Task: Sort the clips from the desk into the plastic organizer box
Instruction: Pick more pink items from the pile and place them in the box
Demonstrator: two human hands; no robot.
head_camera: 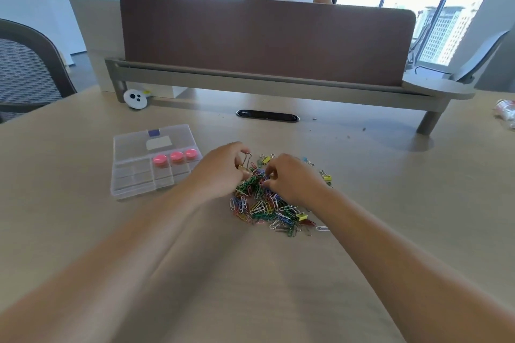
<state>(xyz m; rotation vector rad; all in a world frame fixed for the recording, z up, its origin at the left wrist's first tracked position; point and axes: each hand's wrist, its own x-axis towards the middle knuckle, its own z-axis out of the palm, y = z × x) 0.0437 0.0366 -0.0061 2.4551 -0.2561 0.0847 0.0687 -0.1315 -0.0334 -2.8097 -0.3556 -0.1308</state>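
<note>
On pale wooden desk (pixel 362 231): heap of coloured wire paper clips (pixel 264 203), right of clear plastic organizer box (pixel 133 178). Binder clip (pixel 246 161) pinched by left hand (pixel 220 172); right hand (pixel 289 178) pinching into heap. Risk: tangled clips dragged along, dropped short of compartments.

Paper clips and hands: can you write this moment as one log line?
left hand: holds gold metal binder clip | right hand: picking in colourful paper clip pile | clear plastic organizer box: open, no clips
</note>
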